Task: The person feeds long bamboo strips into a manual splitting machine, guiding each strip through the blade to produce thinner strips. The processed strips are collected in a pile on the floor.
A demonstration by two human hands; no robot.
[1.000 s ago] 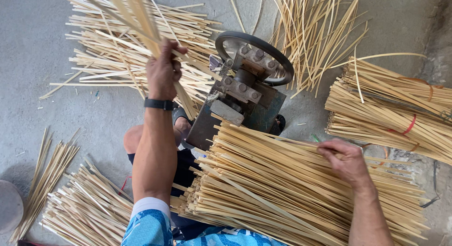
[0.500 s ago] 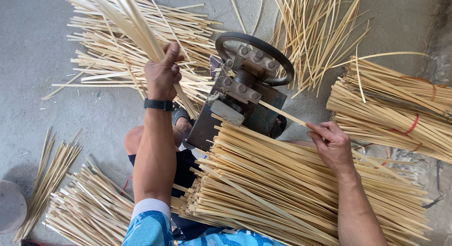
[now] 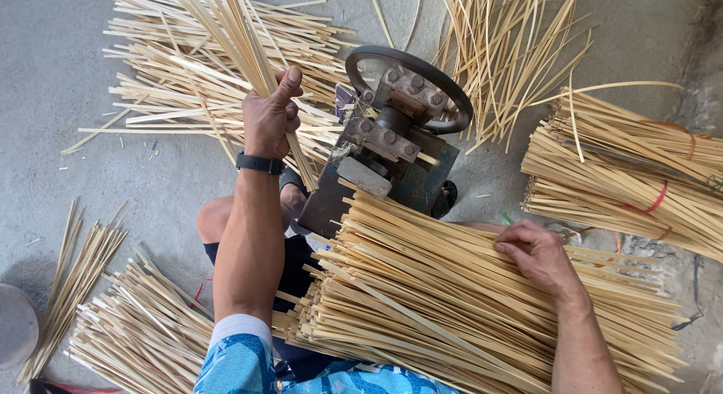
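My left hand (image 3: 269,115), with a black watch on its wrist, is raised and closed around a bunch of pale bamboo strips (image 3: 233,32) that fan up and away to the left of a small metal machine (image 3: 376,149). The machine has a dark round handwheel (image 3: 452,93) and bolted rollers. My right hand (image 3: 535,255) lies on top of a thick stack of flat bamboo strips (image 3: 437,311) across my lap, fingers bent on the uppermost strips, gripping nothing that I can see.
Loose strips (image 3: 173,77) are heaped on the concrete floor beyond the machine. Thinner slivers (image 3: 504,47) lie at top right. A bundle tied with red bands (image 3: 625,175) sits at right. More strips (image 3: 135,334) lie at lower left beside a grey round object (image 3: 15,326).
My right hand lifted a single strip toward the machine half a second ago and has now come back down onto the stack. My left hand has kept its hold on the bunch.
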